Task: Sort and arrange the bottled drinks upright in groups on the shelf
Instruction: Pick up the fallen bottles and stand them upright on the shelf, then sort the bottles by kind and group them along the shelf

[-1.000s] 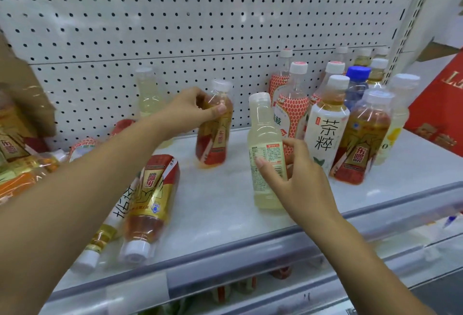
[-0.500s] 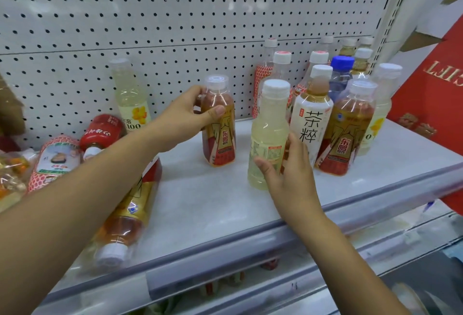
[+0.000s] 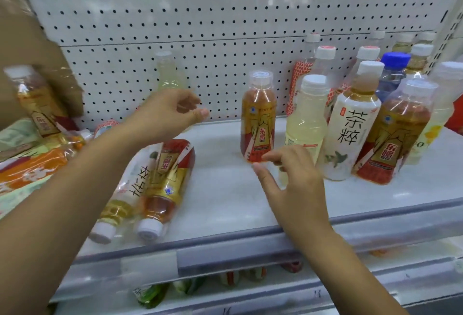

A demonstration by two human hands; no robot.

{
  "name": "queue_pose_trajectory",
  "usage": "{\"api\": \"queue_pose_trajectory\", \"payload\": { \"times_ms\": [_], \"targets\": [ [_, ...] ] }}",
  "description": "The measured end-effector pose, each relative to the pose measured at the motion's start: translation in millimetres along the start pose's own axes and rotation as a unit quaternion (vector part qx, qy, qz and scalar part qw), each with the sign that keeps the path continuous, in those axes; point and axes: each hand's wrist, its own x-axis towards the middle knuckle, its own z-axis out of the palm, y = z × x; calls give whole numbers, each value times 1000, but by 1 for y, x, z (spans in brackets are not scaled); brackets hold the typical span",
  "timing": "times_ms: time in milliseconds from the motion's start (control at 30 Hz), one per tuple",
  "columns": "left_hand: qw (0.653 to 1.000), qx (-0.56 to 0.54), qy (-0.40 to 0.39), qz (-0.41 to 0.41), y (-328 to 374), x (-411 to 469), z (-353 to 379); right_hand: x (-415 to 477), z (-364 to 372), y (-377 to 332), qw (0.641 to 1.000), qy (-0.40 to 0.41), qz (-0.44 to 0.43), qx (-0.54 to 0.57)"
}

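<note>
— White shelf [image 3: 225, 197], bare through the middle: open room runs from the front lip back to the pegboard wall [image 3: 200, 26], between the fallen bottles at 9 o'clock and the standing group at 3 o'clock.

— What stands in that gap?

— One amber bottle with a red and gold label [image 3: 258, 117], upright, apart from the rest. Just to its 3 o'clock is a pale yellow bottle [image 3: 307, 119], then a white-labelled tea bottle [image 3: 347, 127] and a second amber one [image 3: 398, 134], close together near the front. More bottles crowd behind them, one with a blue cap [image 3: 394, 60].

— And the left side?

— Two bottles lie flat, caps toward the front edge: a tea bottle [image 3: 125, 194] and an amber bottle [image 3: 166, 187] side by side. Another pale bottle [image 3: 167, 74] stands at the wall behind the left hand [image 3: 165, 114].

— The hands?

— The left hand's fingers [image 3: 198, 113] are loosely spread, holding nothing, in the air at 9 o'clock of the lone amber bottle. The right hand [image 3: 293, 187] is also empty, its fingers [image 3: 273, 157] fanned apart at the foot of the amber and pale yellow bottles; I cannot tell if they touch either.
</note>
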Motion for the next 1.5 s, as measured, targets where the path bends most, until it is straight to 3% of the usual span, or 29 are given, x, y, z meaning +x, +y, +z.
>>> {"api": "queue_pose_trajectory", "payload": {
  "times_ms": [100,233,433,667,833,1033,1267,1500],
  "targets": [
    [996,42,51,-60,-27,-13,-24,14,15,-23,978,-168,77,97],
    [977,126,67,-157,-55,-17,-39,30,35,-67,928,-297,177,139],
    [952,207,-8,-227,-77,3,-35,27,72,-114,895,-422,143,33],
    [935,231,-23,-267,-102,32,-19,42,50,-87,893,-418,158,51],
    [933,233,-30,-271,-113,44,-7,38,36,-62,907,-394,143,-24],
    [945,176,24,-274,-118,39,-6,27,40,-53,914,-386,125,-31],
    [949,64,99,-294,-106,36,-17,30,27,-45,954,-279,113,5],
    [946,198,129,-223,-103,25,-23,51,12,-42,975,-181,115,53]
  ]
}}
